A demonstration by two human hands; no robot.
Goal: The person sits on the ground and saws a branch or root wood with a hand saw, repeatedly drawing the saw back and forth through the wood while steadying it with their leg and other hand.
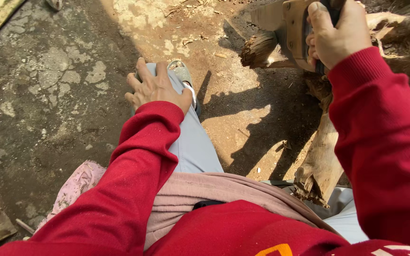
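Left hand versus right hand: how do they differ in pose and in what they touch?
The left hand lies flat, fingers spread, on the knee of the pale trousers; the right hand is curled round a dark handle at a wooden tool. The left hand is low by the sandal; the right hand is raised over the log. Both wear red sleeves.

Both sleeves (pixel 134 175) are bright red, and the red top shows a scrap of orange and white print at its lower edge. Under it lies a dusty mauve-pink cloth (pixel 205 189). The trousers (pixel 193 142) are pale blue-grey, and the sandal (pixel 184 76) is grey with a white strap. The ground (pixel 48 95) is mottled grey with pale patches, turning reddish brown towards the tan, weathered wood (pixel 319 166).
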